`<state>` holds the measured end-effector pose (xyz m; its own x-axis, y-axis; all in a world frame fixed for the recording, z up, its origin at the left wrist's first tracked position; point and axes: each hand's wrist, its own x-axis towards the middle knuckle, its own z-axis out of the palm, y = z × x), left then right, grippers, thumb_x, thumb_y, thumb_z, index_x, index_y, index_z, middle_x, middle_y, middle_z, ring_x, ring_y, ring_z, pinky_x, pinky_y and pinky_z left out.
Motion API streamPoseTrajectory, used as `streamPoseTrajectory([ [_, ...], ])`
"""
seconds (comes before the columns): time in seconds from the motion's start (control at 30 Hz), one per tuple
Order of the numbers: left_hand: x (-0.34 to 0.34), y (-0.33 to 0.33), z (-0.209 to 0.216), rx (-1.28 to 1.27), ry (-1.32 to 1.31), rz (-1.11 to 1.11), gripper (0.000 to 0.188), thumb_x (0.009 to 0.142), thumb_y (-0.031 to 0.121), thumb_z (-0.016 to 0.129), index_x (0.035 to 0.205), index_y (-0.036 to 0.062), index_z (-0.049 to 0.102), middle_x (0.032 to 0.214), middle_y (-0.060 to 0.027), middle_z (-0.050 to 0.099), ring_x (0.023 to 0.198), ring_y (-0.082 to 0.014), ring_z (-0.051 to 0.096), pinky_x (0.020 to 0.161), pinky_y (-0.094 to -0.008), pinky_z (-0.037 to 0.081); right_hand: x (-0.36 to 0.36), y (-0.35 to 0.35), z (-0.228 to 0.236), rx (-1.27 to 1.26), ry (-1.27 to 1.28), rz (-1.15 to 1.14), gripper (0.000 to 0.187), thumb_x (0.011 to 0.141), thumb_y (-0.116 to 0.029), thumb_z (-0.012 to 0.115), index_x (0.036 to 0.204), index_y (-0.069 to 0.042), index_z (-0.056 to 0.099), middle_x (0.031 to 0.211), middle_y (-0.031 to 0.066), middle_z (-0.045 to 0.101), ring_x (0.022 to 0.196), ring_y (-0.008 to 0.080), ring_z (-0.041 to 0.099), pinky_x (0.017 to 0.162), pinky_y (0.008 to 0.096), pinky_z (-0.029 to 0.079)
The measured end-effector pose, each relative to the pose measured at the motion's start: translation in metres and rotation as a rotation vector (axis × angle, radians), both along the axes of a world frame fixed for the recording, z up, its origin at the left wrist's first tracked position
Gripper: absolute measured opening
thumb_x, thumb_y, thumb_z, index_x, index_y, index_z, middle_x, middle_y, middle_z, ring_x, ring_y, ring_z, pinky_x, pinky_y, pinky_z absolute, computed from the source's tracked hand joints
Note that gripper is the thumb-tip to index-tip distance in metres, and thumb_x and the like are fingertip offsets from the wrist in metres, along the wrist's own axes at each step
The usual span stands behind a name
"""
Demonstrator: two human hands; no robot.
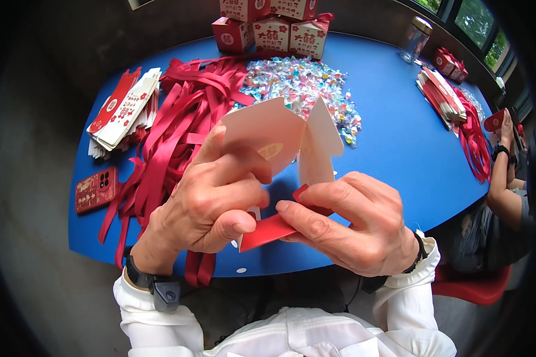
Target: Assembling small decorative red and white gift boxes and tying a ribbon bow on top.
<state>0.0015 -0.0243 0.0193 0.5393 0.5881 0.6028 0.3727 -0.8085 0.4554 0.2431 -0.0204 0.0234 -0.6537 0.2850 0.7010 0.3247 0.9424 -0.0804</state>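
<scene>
While the right hand (354, 223) pinches the red flap (264, 235) between thumb and fingers, the left hand (205, 199) is curled at the other end of it, its thumb close beside the flap; whether those fingers grip or merely steady the card, I cannot tell. The half-folded carton (265, 126) is between the two hands, its pale panels spreading open just beyond the fingertips. Trouble would most likely come from uneven pressure: should the right thumb push harder than the left side supports, the card (thin, by the look of it) could crease off its fold line, or the flap could spring loose. Red ribbons (175, 113) lie beneath and to the left of the left hand, so a sideways swing might drag some along. Beyond both hands, wrapped candies (304, 83) could scatter if a panel knocked them.
</scene>
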Motion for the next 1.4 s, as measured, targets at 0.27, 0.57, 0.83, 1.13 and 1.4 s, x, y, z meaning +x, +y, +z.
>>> streamPoseTrajectory([
  [0.27, 0.0, 0.004, -0.005, 0.007, -0.131, 0.025, 0.062, 0.106, 0.055, 0.032, 0.074, 0.0058, 0.053, 0.081, -0.0109, 0.061, 0.084, -0.0295, 0.06, 0.112, -0.045, 0.029, -0.007, 0.001, -0.008, 0.0, 0.134, 0.033, 0.033, 0.07, -0.014, 0.079, 0.102, -0.004, 0.073, 0.085, 0.006, 0.058, 0.061, 0.0142, 0.056, 0.05, 0.0267, 0.044],
  [0.57, -0.004, 0.005, -0.009, 0.054, -0.133, 0.0, 0.067, 0.108, 0.051, 0.028, 0.065, 0.0047, 0.05, 0.085, -0.0157, 0.062, 0.09, -0.0345, 0.056, 0.092, -0.0459, 0.042, 0.012, 0.015, 0.002, -0.305, 0.338, 0.087, 0.085, 0.073, -0.052, 0.088, 0.132, -0.003, 0.052, 0.12, 0.0134, 0.055, 0.101, 0.0189, 0.059, 0.083, 0.0332, 0.051],
  [0.83, -0.004, 0.007, -0.01, 0.07, -0.165, 0.003, 0.067, 0.107, 0.054, 0.027, 0.069, 0.0047, 0.052, 0.088, -0.0156, 0.062, 0.093, -0.0362, 0.057, 0.089, -0.0455, 0.045, 0.004, 0.033, 0.01, -0.286, 0.097, 0.152, 0.07, 0.082, -0.053, 0.077, 0.129, -0.003, 0.064, 0.136, 0.0222, 0.054, 0.129, 0.0354, 0.053, 0.102, 0.0501, 0.047],
  [1.13, -0.004, 0.006, -0.008, 0.073, -0.156, 0.021, 0.063, 0.107, 0.054, 0.03, 0.078, 0.0026, 0.054, 0.095, -0.0187, 0.061, 0.095, -0.0369, 0.058, 0.087, -0.0452, 0.047, 0.002, 0.038, 0.007, -0.312, 0.024, 0.19, 0.062, 0.085, -0.048, 0.075, 0.127, -0.004, 0.065, 0.144, 0.0257, 0.049, 0.134, 0.0407, 0.05, 0.106, 0.0523, 0.044],
  [1.4, -0.005, 0.002, -0.007, 0.078, -0.175, 0.06, 0.058, 0.108, 0.046, 0.037, 0.089, -0.004, 0.059, 0.109, -0.0246, 0.06, 0.101, -0.0385, 0.06, 0.087, -0.0442, 0.05, -0.006, 0.041, -0.006, -0.432, 0.24, 0.259, 0.069, 0.088, -0.053, 0.07, 0.134, -0.002, 0.06, 0.145, 0.027, 0.047, 0.133, 0.04, 0.05, 0.112, 0.0529, 0.038],
])
